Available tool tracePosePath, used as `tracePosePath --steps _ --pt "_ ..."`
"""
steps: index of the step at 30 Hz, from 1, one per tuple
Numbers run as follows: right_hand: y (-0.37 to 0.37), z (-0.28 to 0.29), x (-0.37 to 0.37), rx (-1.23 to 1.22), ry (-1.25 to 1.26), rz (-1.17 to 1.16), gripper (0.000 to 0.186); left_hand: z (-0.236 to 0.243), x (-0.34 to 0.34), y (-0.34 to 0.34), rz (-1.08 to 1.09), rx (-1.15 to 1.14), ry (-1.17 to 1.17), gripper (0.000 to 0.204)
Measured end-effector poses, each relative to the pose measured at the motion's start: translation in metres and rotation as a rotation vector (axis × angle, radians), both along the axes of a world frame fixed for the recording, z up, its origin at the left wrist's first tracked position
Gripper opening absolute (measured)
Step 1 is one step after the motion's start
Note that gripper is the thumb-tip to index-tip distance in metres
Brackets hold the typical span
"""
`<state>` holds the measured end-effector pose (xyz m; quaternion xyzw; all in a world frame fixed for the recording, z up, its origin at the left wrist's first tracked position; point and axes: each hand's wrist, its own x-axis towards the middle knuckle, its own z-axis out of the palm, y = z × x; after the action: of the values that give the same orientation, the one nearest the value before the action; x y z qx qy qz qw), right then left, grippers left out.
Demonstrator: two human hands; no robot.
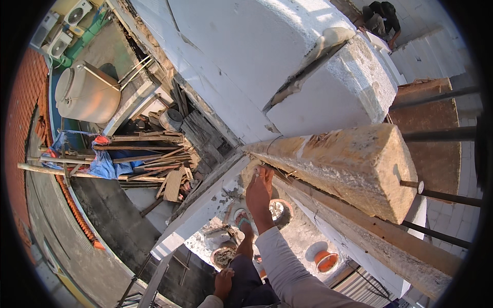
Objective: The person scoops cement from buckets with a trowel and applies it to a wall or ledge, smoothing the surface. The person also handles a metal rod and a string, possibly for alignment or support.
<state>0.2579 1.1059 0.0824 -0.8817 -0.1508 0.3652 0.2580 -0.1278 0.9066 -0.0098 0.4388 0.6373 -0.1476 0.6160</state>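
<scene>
My right hand (260,187) reaches up to the corner below a weathered timber beam (328,159), beside a white block wall (200,66); its fingers are bent and pressed together at rough mortar (241,190), and what they hold is hidden. Near my thigh (241,274), my left hand (223,282) has curled fingers; anything inside it is too hidden to name. My sandaled foot (242,222) rests below, between a bucket of grey material (224,256) and a round container (287,215).
Far below lie stacked wood scraps (144,161), blue tarp (105,164), a water tank (82,97) and air-conditioner units (61,41). A ledge edge (174,231) borders the drop at left. Another person (380,23) crouches at upper right. Dark bars (441,134) cross at right. An orange bowl (326,263) sits lower right.
</scene>
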Motion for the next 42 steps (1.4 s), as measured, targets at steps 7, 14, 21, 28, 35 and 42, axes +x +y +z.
tracePosePath --steps 7,14,21,28,35,42 --pt "-0.006 -0.064 -0.006 0.078 -0.266 0.016 0.034 -0.012 -0.008 -0.005 0.017 0.018 -0.023 0.036" --pt "-0.012 -0.077 -0.010 0.196 -0.433 0.090 0.032 -0.004 0.001 0.006 0.080 -0.023 -0.010 0.038" --pt "-0.024 -0.101 -0.001 0.171 -0.420 0.006 0.028 -0.020 -0.017 -0.010 0.059 -0.015 -0.047 0.038" --pt "-0.037 -0.098 0.002 0.141 -0.323 -0.153 0.027 -0.019 -0.005 -0.003 0.059 -0.008 -0.076 0.037" --pt "-0.027 -0.029 -0.006 -0.022 -0.095 -0.293 0.024 -0.012 0.000 -0.006 0.134 -0.001 -0.088 0.034" --pt "-0.060 -0.145 -0.008 0.373 -0.447 -0.395 0.021 -0.020 -0.004 -0.021 0.222 -0.033 -0.117 0.034"
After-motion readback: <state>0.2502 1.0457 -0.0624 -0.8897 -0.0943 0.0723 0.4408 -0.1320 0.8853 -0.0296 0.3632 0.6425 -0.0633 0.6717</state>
